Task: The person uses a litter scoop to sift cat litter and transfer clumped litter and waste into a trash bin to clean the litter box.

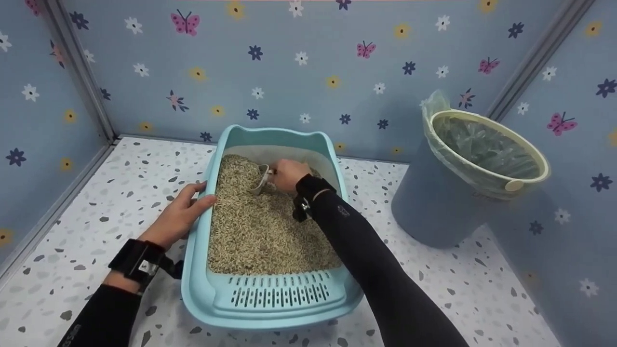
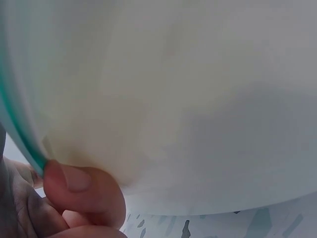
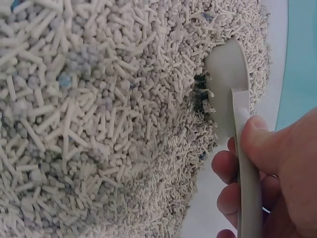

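A light-blue litter box (image 1: 198, 270) holds beige pellet litter (image 1: 270, 231), heaped toward its far left corner. My right hand (image 1: 288, 175) grips the handle of a pale grey litter scoop (image 1: 262, 179) inside the box. In the right wrist view the blade of the scoop (image 3: 229, 69) is partly sunk in the litter (image 3: 99, 119), with a dark bit at its front edge. My left hand (image 1: 181, 212) holds the left rim of the box, thumb over the edge. In the left wrist view curled fingers (image 2: 86, 196) grip that rim from the outside.
To the right stands a grey-blue bin (image 1: 429, 202) with a cream ring and a translucent bag liner (image 1: 487, 144). A slotted ledge (image 1: 279, 291) forms the near end of the box. The floor (image 1: 96, 231) is white speckled; flower-patterned walls (image 1: 289, 72) close the sides and back.
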{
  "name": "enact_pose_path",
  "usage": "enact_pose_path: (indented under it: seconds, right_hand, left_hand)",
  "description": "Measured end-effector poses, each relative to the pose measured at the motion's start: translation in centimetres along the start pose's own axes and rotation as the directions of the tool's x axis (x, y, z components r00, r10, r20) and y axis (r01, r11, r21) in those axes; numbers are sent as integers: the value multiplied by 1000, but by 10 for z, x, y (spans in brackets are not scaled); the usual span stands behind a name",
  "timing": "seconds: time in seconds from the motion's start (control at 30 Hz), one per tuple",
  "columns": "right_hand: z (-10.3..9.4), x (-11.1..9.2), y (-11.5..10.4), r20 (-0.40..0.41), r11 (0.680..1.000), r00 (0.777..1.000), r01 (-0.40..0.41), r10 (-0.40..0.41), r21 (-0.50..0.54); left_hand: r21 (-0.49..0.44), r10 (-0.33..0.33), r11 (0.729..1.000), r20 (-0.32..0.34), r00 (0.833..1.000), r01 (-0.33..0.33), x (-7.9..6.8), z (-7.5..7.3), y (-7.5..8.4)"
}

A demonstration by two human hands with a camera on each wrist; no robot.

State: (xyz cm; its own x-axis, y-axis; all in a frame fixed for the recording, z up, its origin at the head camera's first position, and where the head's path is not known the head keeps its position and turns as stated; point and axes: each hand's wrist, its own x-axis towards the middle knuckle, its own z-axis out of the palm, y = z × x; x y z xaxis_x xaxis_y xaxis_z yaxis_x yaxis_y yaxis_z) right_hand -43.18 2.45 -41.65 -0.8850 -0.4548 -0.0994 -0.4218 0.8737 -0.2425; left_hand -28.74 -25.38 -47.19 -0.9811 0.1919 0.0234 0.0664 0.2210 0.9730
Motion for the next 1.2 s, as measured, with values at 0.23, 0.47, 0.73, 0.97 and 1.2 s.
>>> enact_pose_path:
  seconds: [0.23,0.47,0.73,0.97,1.2]
  right_hand:
    - [4,-1,-4,-35,1000,999,14,-13,26]
    - [1,-13,-4,-26,978,999,51,-47,200]
    - [4,-26,-4,-43,941,997,77,-66,331]
    - [2,-44,-8,-87,931,996,62,-33,359]
    - [-11,-71,-8,-159,917,986,19,48,398]
  left_hand:
    - [-1,-7,1000,3,1000,7,-3,-1,1]
    - [10,4,1000,18,1000,-4,-3,-3,1]
    - [33,-4,999,10,1000,4,-3,-2,-1]
    - [27,-1,1000,4,1000,1,1,-1,-1]
    - [36,14,999,12,1000,-14,3,0,0]
